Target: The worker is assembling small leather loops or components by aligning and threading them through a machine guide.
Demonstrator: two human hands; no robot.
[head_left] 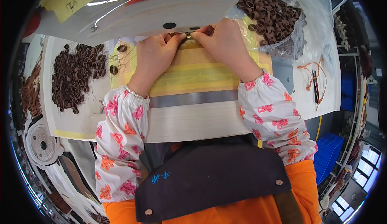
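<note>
Two hands, left hand (155, 50) and right hand (221, 42), fingers pinched together on a small brown loop (188, 38), upper centre of frame, under the machine head (161, 10). Best keep fingertips low, loop flat on the tabletop (193, 123).

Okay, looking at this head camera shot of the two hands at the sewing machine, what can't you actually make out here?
Head view:
- Small piece pinched between left hand and right hand: mostly covered by the fingertips; its kind is unclear.
- Needle area: hidden under the machine arm.
- Bag of loops: clear plastic glare blurs the lower ones.
- Snips: too small to see the blades.
- Fan: warped at the fisheye rim.
</note>
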